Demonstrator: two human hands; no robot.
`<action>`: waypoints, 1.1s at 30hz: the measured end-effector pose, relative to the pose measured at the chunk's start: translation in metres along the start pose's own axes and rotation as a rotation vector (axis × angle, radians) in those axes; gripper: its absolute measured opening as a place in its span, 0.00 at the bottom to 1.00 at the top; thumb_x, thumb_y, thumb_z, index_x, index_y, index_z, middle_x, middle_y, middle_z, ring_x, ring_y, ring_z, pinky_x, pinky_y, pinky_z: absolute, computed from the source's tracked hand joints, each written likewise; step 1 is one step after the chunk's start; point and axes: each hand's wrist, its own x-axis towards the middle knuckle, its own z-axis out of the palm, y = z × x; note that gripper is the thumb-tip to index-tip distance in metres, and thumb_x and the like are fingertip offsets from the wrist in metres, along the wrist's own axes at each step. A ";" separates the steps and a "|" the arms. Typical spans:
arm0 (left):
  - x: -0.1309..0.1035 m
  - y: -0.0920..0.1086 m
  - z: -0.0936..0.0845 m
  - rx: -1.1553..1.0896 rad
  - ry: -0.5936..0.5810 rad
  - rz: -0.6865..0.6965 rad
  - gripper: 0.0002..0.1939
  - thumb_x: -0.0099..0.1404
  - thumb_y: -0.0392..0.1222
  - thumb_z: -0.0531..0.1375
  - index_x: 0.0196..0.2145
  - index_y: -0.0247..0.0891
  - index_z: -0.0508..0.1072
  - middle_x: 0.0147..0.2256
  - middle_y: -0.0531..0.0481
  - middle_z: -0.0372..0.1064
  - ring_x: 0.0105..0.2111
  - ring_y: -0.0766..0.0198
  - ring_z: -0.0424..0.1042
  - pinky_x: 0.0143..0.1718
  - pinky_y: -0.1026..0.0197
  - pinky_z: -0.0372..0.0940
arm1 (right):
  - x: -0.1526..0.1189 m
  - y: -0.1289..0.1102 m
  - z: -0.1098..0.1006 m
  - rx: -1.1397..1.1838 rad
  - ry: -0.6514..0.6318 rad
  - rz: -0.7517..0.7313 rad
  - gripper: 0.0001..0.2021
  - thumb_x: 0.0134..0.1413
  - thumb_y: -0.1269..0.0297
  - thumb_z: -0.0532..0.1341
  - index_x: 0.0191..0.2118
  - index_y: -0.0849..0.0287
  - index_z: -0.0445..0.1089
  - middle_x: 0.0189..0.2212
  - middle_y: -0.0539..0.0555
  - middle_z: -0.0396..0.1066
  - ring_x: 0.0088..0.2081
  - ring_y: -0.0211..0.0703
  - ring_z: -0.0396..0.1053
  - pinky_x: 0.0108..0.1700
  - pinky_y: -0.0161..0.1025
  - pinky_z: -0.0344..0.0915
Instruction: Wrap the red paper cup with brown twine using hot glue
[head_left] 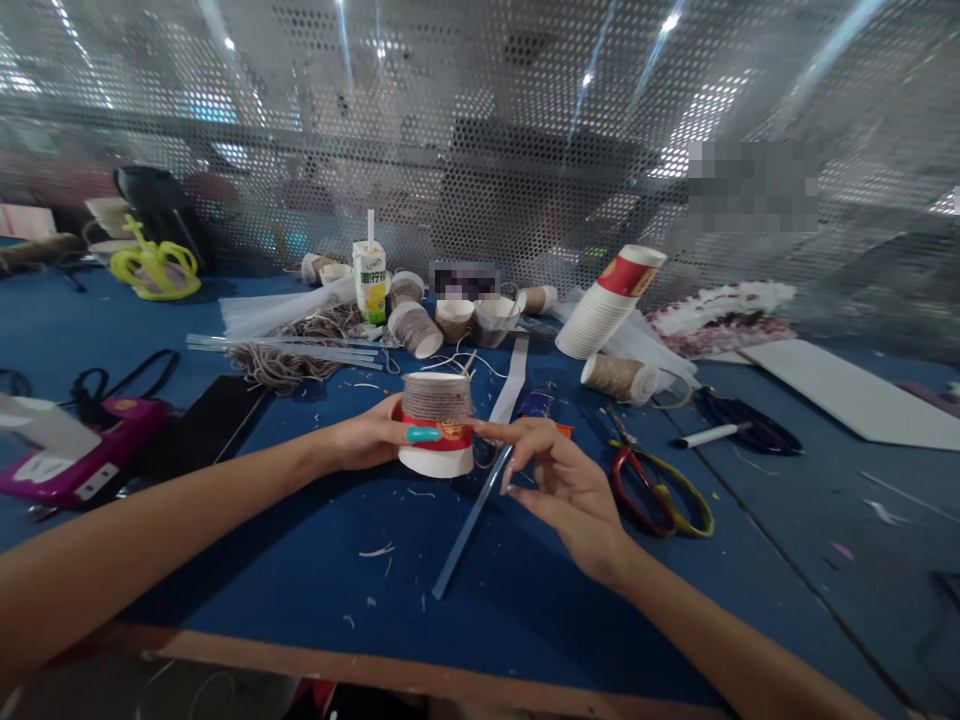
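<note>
My left hand point(373, 434) is closed around a paper cup point(437, 459) with a red printed band. Grey-brown cord point(436, 397) is wound in rows around the cup's upper part. Something teal covers the tip of my left thumb, which lies across the red band. My right hand point(566, 480) has its fingers apart, the index fingertip touching the cup's right side near the lowest cord row. Whether that finger presses a cord end is too small to tell. Below the right hand, a translucent stick point(469, 535) slants over the blue table point(300, 570).
Red and yellow scissors point(652, 490) lie right of my hand. Behind stand a leaning stack of paper cups point(600, 315), several cord-wrapped cups, a drink carton point(370, 280) and a heap of cord point(281, 355). A purple power strip point(97, 455) sits left.
</note>
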 end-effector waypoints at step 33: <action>0.000 0.004 0.005 0.009 0.009 -0.042 0.32 0.42 0.39 0.74 0.47 0.35 0.73 0.43 0.42 0.76 0.41 0.58 0.75 0.48 0.56 0.65 | 0.000 -0.009 0.004 -0.379 -0.092 -0.200 0.14 0.47 0.81 0.54 0.33 0.51 0.62 0.49 0.49 0.74 0.48 0.50 0.62 0.48 0.53 0.64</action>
